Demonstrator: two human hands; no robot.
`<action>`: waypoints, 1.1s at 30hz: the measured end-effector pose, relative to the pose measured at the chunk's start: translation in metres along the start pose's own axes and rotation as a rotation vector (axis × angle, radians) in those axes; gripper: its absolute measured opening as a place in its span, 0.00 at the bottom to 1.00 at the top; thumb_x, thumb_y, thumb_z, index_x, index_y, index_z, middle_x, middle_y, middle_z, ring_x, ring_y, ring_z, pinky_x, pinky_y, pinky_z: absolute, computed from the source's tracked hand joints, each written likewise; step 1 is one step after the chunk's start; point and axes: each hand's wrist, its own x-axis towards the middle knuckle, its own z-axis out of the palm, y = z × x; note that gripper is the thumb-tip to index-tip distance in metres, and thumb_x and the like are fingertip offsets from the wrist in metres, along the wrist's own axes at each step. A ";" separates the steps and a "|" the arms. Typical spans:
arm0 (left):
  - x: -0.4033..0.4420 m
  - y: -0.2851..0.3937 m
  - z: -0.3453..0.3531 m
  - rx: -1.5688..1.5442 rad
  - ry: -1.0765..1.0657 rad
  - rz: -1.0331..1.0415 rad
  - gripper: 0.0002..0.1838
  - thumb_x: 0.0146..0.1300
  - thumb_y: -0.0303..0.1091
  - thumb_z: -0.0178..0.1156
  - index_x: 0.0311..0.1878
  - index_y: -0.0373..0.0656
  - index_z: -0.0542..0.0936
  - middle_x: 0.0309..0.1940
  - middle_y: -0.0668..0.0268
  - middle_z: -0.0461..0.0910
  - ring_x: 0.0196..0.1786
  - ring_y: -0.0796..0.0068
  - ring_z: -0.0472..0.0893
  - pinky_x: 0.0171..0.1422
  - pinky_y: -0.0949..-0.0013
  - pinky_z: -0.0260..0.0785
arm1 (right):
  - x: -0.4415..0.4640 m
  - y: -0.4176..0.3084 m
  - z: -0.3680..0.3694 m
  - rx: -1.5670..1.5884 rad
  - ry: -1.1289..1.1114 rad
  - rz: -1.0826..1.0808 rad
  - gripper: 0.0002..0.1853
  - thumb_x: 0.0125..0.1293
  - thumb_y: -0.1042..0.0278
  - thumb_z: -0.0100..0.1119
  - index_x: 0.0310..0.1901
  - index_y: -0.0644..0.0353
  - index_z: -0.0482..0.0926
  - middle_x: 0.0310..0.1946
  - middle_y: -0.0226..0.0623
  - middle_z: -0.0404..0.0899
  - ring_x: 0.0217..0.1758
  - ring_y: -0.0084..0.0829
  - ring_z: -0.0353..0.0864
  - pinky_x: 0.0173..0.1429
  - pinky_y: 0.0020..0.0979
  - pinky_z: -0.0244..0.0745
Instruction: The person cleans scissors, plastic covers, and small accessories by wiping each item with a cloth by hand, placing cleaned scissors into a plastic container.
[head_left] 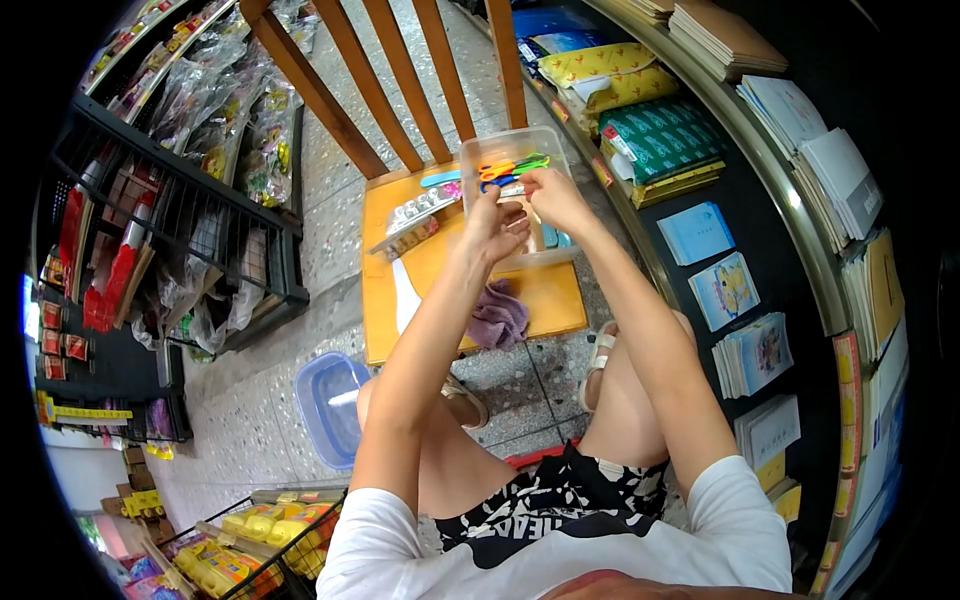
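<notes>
Left hand [497,225]: fingers half curled over the bin; grip cannot be told. Right hand [553,197]: just beside the left, fingers bent inward; grip likewise cannot be told.

Clear rectangular plastic bin [512,146]: one, beneath both hands. Scissors with orange, green and blue plastic handles [497,172]: in the bin, just beyond the fingertips.

Clear-and-white blister pack [420,212]: one, left of the left hand. Crumpled purple cloth [498,315]: one, nearer the body than the hands. Yellow-brown wooden chair seat [555,312]: beneath all these.
</notes>
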 end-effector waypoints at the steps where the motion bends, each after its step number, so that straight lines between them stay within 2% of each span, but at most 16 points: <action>1: -0.005 0.005 -0.005 0.010 -0.033 0.054 0.35 0.71 0.58 0.39 0.57 0.28 0.71 0.49 0.55 0.75 0.51 0.62 0.73 0.64 0.60 0.61 | 0.004 0.008 0.010 0.082 -0.026 -0.049 0.19 0.58 0.81 0.43 0.49 0.70 0.78 0.45 0.47 0.82 0.51 0.37 0.82 0.56 0.33 0.74; 2: -0.004 0.014 -0.021 0.047 -0.154 0.025 0.30 0.72 0.54 0.42 0.55 0.31 0.73 0.50 0.55 0.76 0.52 0.63 0.75 0.64 0.61 0.63 | 0.009 0.016 0.019 0.164 -0.052 -0.097 0.19 0.58 0.83 0.43 0.50 0.70 0.77 0.46 0.45 0.82 0.51 0.35 0.81 0.56 0.32 0.74; 3: -0.019 0.021 -0.019 0.038 -0.128 0.049 0.26 0.71 0.52 0.46 0.54 0.35 0.75 0.49 0.58 0.78 0.52 0.65 0.76 0.63 0.63 0.66 | 0.008 0.013 0.021 0.170 -0.067 -0.118 0.20 0.58 0.84 0.42 0.51 0.70 0.77 0.47 0.44 0.82 0.52 0.35 0.81 0.56 0.31 0.73; 5: -0.030 0.035 -0.034 0.123 -0.144 0.162 0.23 0.71 0.48 0.48 0.54 0.36 0.75 0.51 0.58 0.78 0.56 0.65 0.76 0.62 0.63 0.67 | -0.001 -0.008 0.019 0.184 -0.093 -0.158 0.22 0.58 0.86 0.41 0.53 0.70 0.75 0.49 0.42 0.81 0.53 0.33 0.80 0.57 0.31 0.73; 6: -0.040 0.044 -0.037 0.180 -0.140 0.220 0.22 0.71 0.46 0.49 0.55 0.36 0.74 0.51 0.58 0.78 0.57 0.64 0.76 0.63 0.62 0.67 | -0.004 -0.023 0.015 0.228 -0.155 -0.113 0.22 0.60 0.84 0.41 0.56 0.69 0.74 0.53 0.42 0.79 0.56 0.31 0.78 0.58 0.30 0.72; 9: -0.049 0.076 -0.053 0.357 -0.088 0.323 0.21 0.70 0.44 0.52 0.57 0.37 0.73 0.51 0.59 0.78 0.53 0.69 0.79 0.57 0.69 0.71 | 0.005 -0.022 0.029 0.500 -0.157 -0.031 0.22 0.63 0.83 0.40 0.59 0.68 0.71 0.56 0.40 0.76 0.59 0.30 0.76 0.59 0.30 0.71; 10: -0.051 0.083 -0.054 0.377 -0.026 0.372 0.21 0.70 0.42 0.52 0.58 0.37 0.74 0.51 0.60 0.79 0.52 0.73 0.79 0.54 0.74 0.72 | 0.009 -0.022 0.032 0.531 -0.167 -0.017 0.23 0.65 0.82 0.40 0.61 0.66 0.69 0.58 0.40 0.74 0.61 0.30 0.74 0.59 0.30 0.70; 13: -0.016 0.110 -0.085 0.789 0.189 0.590 0.19 0.70 0.38 0.51 0.57 0.36 0.76 0.51 0.62 0.79 0.52 0.72 0.79 0.54 0.73 0.71 | 0.015 -0.030 0.038 0.572 -0.173 0.037 0.22 0.65 0.81 0.41 0.61 0.67 0.69 0.57 0.41 0.75 0.60 0.31 0.75 0.59 0.30 0.70; 14: -0.001 0.116 -0.095 0.964 0.264 0.682 0.17 0.68 0.34 0.53 0.56 0.37 0.78 0.48 0.62 0.82 0.48 0.73 0.80 0.50 0.71 0.72 | 0.016 -0.034 0.038 0.607 -0.181 0.069 0.21 0.66 0.81 0.42 0.61 0.67 0.69 0.57 0.41 0.75 0.60 0.31 0.75 0.59 0.30 0.71; 17: 0.029 0.129 -0.114 1.356 0.401 0.722 0.17 0.64 0.33 0.57 0.54 0.39 0.80 0.44 0.60 0.84 0.44 0.74 0.82 0.47 0.68 0.73 | 0.017 -0.038 0.041 0.660 -0.200 0.131 0.21 0.65 0.80 0.43 0.60 0.67 0.70 0.56 0.41 0.75 0.59 0.31 0.75 0.59 0.30 0.71; 18: 0.033 0.130 -0.114 1.360 0.396 0.824 0.16 0.56 0.30 0.61 0.49 0.39 0.83 0.42 0.53 0.84 0.41 0.63 0.85 0.47 0.65 0.75 | 0.018 -0.037 0.042 0.645 -0.198 0.128 0.21 0.64 0.81 0.42 0.60 0.67 0.71 0.55 0.41 0.76 0.58 0.31 0.76 0.58 0.30 0.71; 24: 0.039 0.139 -0.100 1.412 0.343 0.446 0.19 0.50 0.31 0.67 0.48 0.40 0.83 0.39 0.55 0.84 0.37 0.61 0.85 0.45 0.63 0.76 | 0.017 -0.034 0.037 0.608 -0.192 0.172 0.22 0.62 0.82 0.40 0.59 0.67 0.71 0.54 0.40 0.77 0.58 0.30 0.76 0.58 0.30 0.71; 27: 0.057 0.138 -0.111 1.623 0.289 0.556 0.18 0.48 0.34 0.69 0.45 0.41 0.84 0.37 0.54 0.84 0.38 0.60 0.84 0.46 0.62 0.75 | 0.016 -0.033 0.035 0.630 -0.193 0.183 0.22 0.62 0.82 0.40 0.59 0.67 0.71 0.54 0.40 0.77 0.58 0.30 0.76 0.58 0.29 0.71; 30: 0.074 0.137 -0.128 1.724 0.232 0.787 0.17 0.47 0.35 0.69 0.42 0.42 0.85 0.36 0.53 0.84 0.40 0.58 0.84 0.47 0.60 0.74 | 0.018 -0.030 0.037 0.608 -0.196 0.180 0.22 0.62 0.83 0.40 0.58 0.67 0.71 0.54 0.41 0.77 0.58 0.31 0.76 0.57 0.29 0.72; 33: 0.071 0.135 -0.128 1.711 0.245 0.799 0.16 0.49 0.34 0.69 0.42 0.40 0.85 0.36 0.53 0.84 0.41 0.57 0.83 0.48 0.59 0.73 | 0.020 -0.027 0.042 0.598 -0.189 0.177 0.22 0.62 0.82 0.39 0.57 0.68 0.72 0.53 0.41 0.77 0.56 0.31 0.77 0.56 0.29 0.72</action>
